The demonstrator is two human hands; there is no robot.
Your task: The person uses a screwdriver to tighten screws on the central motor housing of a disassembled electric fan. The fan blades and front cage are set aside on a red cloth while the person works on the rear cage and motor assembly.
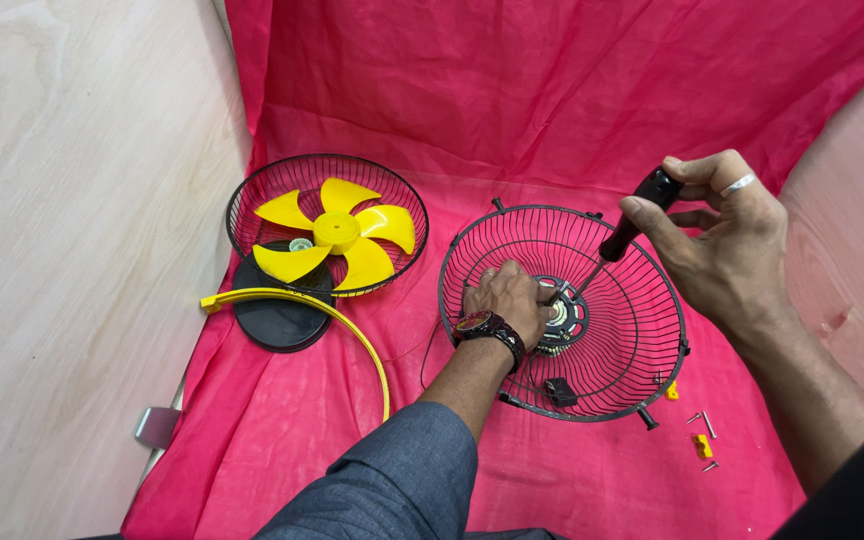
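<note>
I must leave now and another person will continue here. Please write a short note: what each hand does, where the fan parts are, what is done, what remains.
Left hand: pressed inside the rear guard, steadying the motor hub.
Right hand: grips the screwdriver, tip at the hub.
Done: yellow blade is off and lies in the front guard; yellow rim band lies loose; some screws lie on the pink cloth.
Left: the hub fastening under the screwdriver, probably.

Single head-worn view, looking steeply down and forward over the person's own forearms, close range. Frame centres on pink cloth [552, 90] over the bench, pale wood panels at both sides. No second view.
</note>
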